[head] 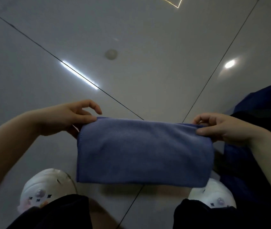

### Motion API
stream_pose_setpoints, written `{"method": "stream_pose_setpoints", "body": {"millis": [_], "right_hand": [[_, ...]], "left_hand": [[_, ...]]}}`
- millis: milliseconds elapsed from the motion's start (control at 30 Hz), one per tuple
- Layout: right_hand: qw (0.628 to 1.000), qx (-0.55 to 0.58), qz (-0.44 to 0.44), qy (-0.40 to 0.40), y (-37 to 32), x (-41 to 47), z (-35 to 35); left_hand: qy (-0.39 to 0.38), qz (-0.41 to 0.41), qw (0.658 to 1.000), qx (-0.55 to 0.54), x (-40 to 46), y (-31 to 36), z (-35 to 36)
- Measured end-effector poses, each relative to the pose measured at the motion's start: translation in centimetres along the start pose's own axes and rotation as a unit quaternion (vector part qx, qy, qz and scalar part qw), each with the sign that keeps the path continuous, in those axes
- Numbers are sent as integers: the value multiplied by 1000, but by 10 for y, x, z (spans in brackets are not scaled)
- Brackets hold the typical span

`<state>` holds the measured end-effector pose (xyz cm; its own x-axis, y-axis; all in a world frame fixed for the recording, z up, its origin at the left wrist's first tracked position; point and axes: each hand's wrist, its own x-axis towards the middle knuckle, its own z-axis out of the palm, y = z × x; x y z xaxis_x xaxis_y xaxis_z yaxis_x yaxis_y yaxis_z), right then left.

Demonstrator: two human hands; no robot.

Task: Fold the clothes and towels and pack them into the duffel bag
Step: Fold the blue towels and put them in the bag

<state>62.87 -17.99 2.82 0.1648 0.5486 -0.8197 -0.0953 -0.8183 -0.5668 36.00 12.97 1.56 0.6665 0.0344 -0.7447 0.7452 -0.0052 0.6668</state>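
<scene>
Fingers (88, 118) of left hand (68, 119): thumb and forefinger pinched on upper left corner of towel (144, 152); remaining fingers curled, apart above it. Right hand (220, 128): thumb and fingers clamped on upper right corner. Towel: blue, folded double, hanging flat between both hands, held in the air over the floor (131, 47). Floor: grey glossy tiles, dark joints, light reflections. Shoes (47, 189): white, decorated, one each side below towel's lower edge. Dark blue fabric (263, 103) at right, behind right forearm; possibly the bag, cannot tell.
</scene>
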Motion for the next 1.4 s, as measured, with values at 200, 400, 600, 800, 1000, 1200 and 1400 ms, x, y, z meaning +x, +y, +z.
{"method": "stream_pose_setpoints", "body": {"millis": [200, 400, 600, 800, 1000, 1200, 1400], "right_hand": [[900, -341, 9, 273, 7, 74, 30], [791, -556, -198, 159, 9, 91, 123], [784, -608, -108, 67, 23, 94, 138], [783, -610, -94, 76, 21, 95, 141], [829, -532, -134, 106, 14, 91, 139], [967, 191, -155, 73, -18, 57, 136], [945, 252, -117, 170, 4, 50, 118]], "left_hand": [[248, -11, 966, 76, 63, -42, 24], [326, 85, 942, 8, 54, -75, 64], [281, 141, 945, 92, 47, -93, 67], [261, 149, 948, 103, 48, -92, 63], [229, 128, 963, 65, 36, -71, 52], [120, 212, 969, -40, 33, -2, 72], [-27, 202, 978, -52, 54, 22, 124]]}}
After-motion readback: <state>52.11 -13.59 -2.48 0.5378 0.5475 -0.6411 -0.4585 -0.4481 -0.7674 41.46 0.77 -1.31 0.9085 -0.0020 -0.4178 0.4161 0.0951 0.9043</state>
